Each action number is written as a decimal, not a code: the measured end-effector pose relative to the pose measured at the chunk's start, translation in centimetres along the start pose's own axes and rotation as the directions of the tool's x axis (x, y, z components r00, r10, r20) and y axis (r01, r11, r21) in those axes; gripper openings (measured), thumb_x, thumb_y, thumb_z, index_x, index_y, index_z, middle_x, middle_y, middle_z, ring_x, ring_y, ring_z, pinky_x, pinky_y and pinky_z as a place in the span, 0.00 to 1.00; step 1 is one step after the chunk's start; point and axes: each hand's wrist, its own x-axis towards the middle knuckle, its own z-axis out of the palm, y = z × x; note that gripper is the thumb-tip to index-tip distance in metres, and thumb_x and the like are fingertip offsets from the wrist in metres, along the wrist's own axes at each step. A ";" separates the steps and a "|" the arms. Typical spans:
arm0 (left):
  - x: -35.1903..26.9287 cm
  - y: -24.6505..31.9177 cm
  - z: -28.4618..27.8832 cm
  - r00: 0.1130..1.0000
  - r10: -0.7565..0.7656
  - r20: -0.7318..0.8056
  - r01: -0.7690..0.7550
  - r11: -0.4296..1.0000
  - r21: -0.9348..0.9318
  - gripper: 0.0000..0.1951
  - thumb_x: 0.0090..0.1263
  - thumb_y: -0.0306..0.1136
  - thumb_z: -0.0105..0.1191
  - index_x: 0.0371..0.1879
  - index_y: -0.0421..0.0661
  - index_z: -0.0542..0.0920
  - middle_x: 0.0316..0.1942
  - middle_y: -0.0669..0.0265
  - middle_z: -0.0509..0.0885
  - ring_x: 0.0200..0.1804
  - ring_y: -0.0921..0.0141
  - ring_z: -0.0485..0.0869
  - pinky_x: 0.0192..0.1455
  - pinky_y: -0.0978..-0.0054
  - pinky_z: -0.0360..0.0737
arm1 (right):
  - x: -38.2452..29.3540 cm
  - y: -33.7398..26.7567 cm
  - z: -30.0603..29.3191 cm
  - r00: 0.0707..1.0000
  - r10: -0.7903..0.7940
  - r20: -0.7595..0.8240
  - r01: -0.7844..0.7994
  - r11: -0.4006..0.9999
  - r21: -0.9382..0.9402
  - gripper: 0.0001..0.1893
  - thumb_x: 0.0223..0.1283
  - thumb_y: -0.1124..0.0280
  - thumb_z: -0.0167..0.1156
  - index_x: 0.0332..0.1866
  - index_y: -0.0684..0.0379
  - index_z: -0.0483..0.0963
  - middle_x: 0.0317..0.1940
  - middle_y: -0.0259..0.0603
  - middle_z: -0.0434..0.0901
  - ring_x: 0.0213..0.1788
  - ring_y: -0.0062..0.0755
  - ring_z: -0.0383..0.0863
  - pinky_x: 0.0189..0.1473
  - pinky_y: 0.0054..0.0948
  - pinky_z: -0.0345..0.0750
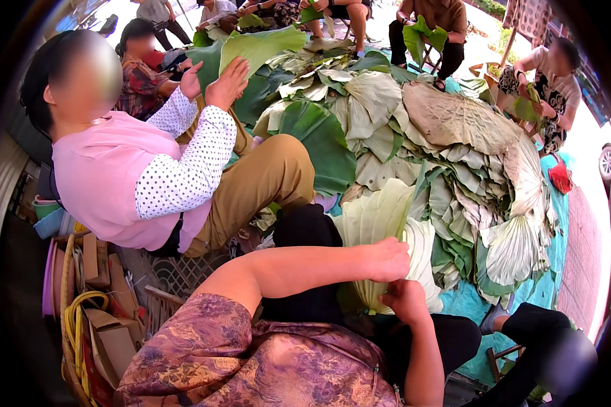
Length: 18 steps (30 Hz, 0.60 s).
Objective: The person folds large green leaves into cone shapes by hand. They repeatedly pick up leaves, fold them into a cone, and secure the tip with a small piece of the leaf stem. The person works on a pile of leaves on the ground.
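Observation:
A pale green lotus leaf, its ribbed underside showing, spreads across my lap in front of my dark trousers. My left hand is closed in a fist over the leaf, seemingly gripping it; the fingertips are hidden. Just below it, my right hand is curled, with its thumb towards the leaf's lower part. Whether the right fingers pinch the leaf is not visible. Beyond my hands rises a large heap of stacked lotus leaves, some green, some dried and pale.
To my left a person in pink holds a green leaf. Others sit around the heap, several handling leaves. A teal tarp lies beneath it. A wicker basket with cardboard stands at lower left. A red bag is at right.

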 end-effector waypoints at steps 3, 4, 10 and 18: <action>0.4 -0.2 0.1 1.000 -0.011 0.024 0.011 1.000 0.013 0.06 0.49 0.34 0.57 0.21 0.48 0.85 0.27 0.66 0.85 0.39 0.63 0.81 0.32 0.66 0.78 | -0.3 0.8 0.7 0.987 -0.076 -0.140 0.094 0.988 0.126 0.17 0.40 0.66 0.70 0.38 0.59 0.78 0.25 0.50 0.80 0.31 0.51 0.80 0.34 0.42 0.75; 0.6 -0.2 -0.1 0.999 -0.010 0.034 0.010 1.000 0.018 0.06 0.48 0.34 0.57 0.21 0.47 0.85 0.27 0.66 0.85 0.39 0.63 0.81 0.33 0.66 0.79 | -0.6 0.3 0.0 0.991 -0.072 -0.109 0.077 0.996 0.046 0.19 0.40 0.66 0.70 0.41 0.58 0.78 0.25 0.48 0.80 0.31 0.50 0.81 0.35 0.42 0.76; 0.6 -1.2 -0.6 0.997 0.006 0.080 -0.001 0.998 -0.063 0.08 0.46 0.37 0.64 0.23 0.48 0.84 0.29 0.65 0.83 0.42 0.60 0.80 0.43 0.63 0.78 | -0.8 -0.6 -1.4 0.999 -0.017 0.028 0.017 1.000 0.001 0.22 0.42 0.68 0.68 0.47 0.56 0.74 0.24 0.46 0.81 0.32 0.51 0.81 0.35 0.43 0.75; 0.0 -2.2 -0.9 0.996 0.030 0.079 -0.014 0.980 -0.197 0.08 0.47 0.36 0.65 0.21 0.47 0.80 0.27 0.66 0.81 0.39 0.61 0.78 0.40 0.63 0.77 | -0.5 -0.2 -0.5 0.997 -0.021 -0.069 0.026 0.997 0.071 0.17 0.40 0.68 0.69 0.39 0.56 0.78 0.23 0.44 0.80 0.31 0.45 0.80 0.35 0.39 0.75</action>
